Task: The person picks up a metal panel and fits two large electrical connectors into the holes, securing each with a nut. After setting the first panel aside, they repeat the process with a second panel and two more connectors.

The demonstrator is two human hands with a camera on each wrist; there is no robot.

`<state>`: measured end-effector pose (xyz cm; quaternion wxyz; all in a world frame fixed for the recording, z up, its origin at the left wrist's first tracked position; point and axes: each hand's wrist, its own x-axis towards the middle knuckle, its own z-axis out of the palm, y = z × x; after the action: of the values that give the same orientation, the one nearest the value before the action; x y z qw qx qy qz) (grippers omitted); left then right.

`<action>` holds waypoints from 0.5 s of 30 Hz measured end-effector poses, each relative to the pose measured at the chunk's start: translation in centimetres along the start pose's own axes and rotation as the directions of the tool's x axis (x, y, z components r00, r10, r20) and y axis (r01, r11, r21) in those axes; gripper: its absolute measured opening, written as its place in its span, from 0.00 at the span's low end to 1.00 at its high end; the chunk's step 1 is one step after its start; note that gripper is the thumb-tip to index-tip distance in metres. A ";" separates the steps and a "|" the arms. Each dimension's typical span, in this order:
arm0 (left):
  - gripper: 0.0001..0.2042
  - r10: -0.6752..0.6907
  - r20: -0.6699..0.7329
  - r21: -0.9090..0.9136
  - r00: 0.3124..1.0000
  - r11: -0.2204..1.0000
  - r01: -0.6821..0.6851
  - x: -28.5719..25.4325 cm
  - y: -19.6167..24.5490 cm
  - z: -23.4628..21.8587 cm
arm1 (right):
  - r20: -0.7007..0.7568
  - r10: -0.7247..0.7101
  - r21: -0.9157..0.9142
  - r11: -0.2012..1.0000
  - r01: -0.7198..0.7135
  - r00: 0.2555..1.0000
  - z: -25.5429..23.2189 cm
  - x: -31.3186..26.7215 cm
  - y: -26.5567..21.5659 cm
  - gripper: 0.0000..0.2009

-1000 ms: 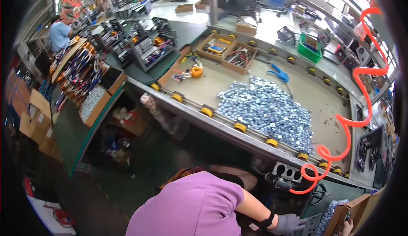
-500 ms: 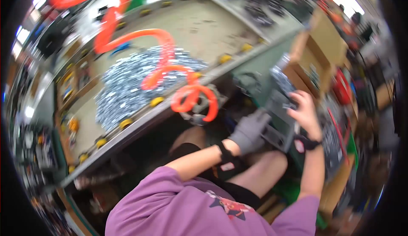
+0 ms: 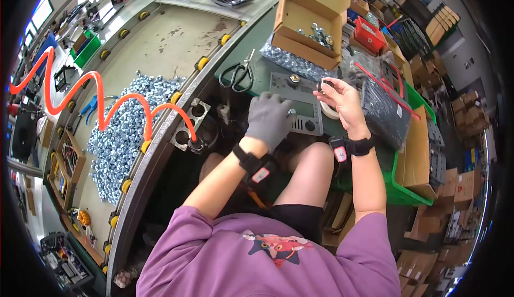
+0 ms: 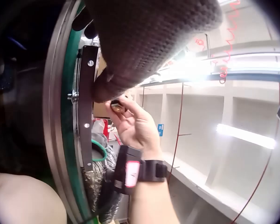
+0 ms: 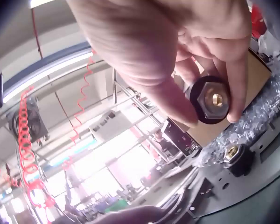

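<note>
My bare right hand point(image 3: 345, 104) pinches a round socket point(image 5: 214, 100) between thumb and fingers, above the right end of a grey metal panel point(image 3: 278, 85). The socket has a black collar, a hex nut and a brass centre. A similar socket point(image 3: 293, 79) sits in the panel at its far end. My gloved left hand point(image 3: 269, 119) grips the panel's left edge, fingers curled down over it and partly hidden. The panel has a rectangular window and several holes. In the left wrist view, screws dot its dark edge point(image 4: 87, 109).
Behind the panel lie a bubble-wrap bag point(image 3: 300, 61) and an open carton point(image 3: 305, 45) of metal fittings. Scissors point(image 3: 237, 76) rest at left. A heap of nuts point(image 3: 120, 136) covers the conveyor, with an orange air hose point(image 3: 128, 101) above. A green bin point(image 3: 399, 174) stands right.
The head view has swung right to the panel and carton. The right hand, mostly out of view at first, is now over the panel with the socket. The left hand stays at the panel.
</note>
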<state>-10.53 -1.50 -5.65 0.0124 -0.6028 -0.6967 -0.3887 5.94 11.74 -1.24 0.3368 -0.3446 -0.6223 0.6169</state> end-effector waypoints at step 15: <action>0.16 -0.211 0.744 0.246 0.633 0.969 0.034 8.1 1.4 2.5 | -0.165 0.032 0.207 0.978 0.003 0.986 -0.6 -5.4 3.1 0.13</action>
<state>-10.36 6.59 -2.73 -0.2468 -0.6564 -0.7125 -0.0222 9.39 7.55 -4.30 0.4171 -0.3628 -0.5219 0.6496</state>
